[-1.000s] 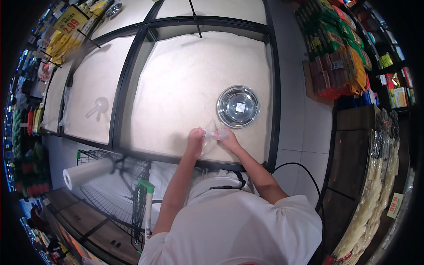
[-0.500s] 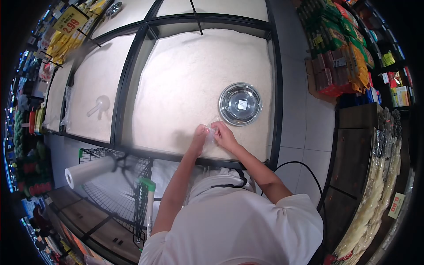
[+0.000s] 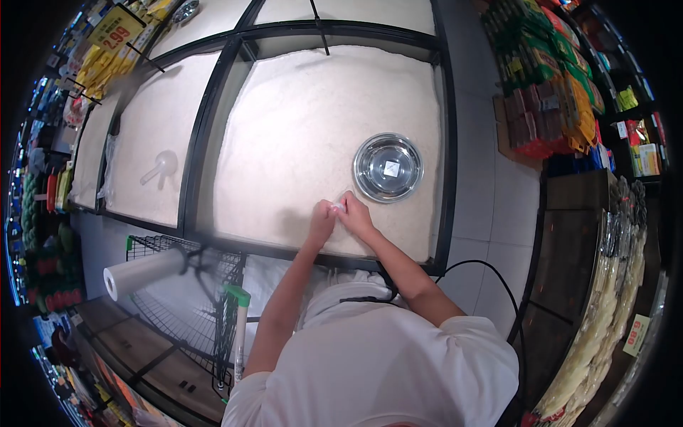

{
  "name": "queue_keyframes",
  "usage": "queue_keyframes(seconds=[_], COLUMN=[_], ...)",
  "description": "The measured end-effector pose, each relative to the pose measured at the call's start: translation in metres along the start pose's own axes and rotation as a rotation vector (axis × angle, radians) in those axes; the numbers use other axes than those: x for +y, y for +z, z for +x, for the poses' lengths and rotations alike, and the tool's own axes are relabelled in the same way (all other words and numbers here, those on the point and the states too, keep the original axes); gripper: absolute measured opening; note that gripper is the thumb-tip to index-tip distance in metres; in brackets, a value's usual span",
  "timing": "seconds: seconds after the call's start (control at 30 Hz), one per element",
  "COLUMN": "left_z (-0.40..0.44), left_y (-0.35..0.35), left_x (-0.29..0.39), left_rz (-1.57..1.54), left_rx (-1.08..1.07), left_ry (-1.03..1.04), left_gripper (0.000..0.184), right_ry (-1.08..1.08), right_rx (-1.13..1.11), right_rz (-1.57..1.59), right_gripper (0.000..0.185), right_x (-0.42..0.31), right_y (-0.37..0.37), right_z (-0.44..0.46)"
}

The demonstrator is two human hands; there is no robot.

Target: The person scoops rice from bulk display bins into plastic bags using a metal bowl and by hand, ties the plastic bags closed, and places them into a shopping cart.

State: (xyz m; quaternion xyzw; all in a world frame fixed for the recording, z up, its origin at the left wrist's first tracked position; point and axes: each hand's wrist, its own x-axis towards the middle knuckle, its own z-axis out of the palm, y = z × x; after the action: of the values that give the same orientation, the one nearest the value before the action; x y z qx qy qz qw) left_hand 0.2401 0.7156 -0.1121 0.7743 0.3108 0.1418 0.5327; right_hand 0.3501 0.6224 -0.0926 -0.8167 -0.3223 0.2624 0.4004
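Both my hands meet above the near part of a bin of white grain (image 3: 299, 121). My left hand (image 3: 323, 219) is closed, its fingertips pinching a clear plastic bag (image 3: 338, 207). From the other side my right hand (image 3: 354, 215) grips the same bag, its fingers pressed together. Only a small bunched bit of the bag shows between the fingers; the rest is hidden. Just beyond my right hand, a round metal bowl (image 3: 388, 168) with a small white label in it rests on the grain.
A clear scoop (image 3: 161, 168) lies in the left bin. Black frames (image 3: 447, 156) divide the bins. Near the front left stand a roll of plastic bags (image 3: 142, 274) and a wire shopping cart (image 3: 178, 313). Packaged goods (image 3: 548, 107) fill shelves on the right.
My hands have drawn closer together, and less of the plastic bag shows below them. The bowl and scoop stay where they were.
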Motion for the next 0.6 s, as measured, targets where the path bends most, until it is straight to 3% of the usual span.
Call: queue_keyframes(seconds=[0.1, 0.17, 0.37, 0.5, 0.6], left_z=[0.005, 0.003, 0.004, 0.004, 0.008], left_y=[-0.007, -0.013, -0.001, 0.001, 0.001], left_x=[0.003, 0.005, -0.008, 0.007, 0.001], left_rz=[0.018, 0.041, 0.276, 0.237, 0.278], left_rx=[-0.016, -0.090, 0.137, 0.227, 0.219], left_ry=[0.036, 0.039, 0.275, 0.264, 0.277], left_gripper=[0.012, 0.019, 0.020, 0.018, 0.018], right_ry=[-0.075, -0.011, -0.070, -0.243, -0.196], right_rx=[0.098, 0.056, -0.060, -0.074, -0.110], right_rz=[-0.003, 0.066, 0.075, 0.209, 0.243], right_gripper=[0.021, 0.019, 0.022, 0.022, 0.021], right_x=[0.001, 0.004, 0.014, 0.020, 0.014], right_y=[0.010, 0.010, -0.003, -0.005, -0.008], right_z=[0.000, -0.001, 0.001, 0.001, -0.006])
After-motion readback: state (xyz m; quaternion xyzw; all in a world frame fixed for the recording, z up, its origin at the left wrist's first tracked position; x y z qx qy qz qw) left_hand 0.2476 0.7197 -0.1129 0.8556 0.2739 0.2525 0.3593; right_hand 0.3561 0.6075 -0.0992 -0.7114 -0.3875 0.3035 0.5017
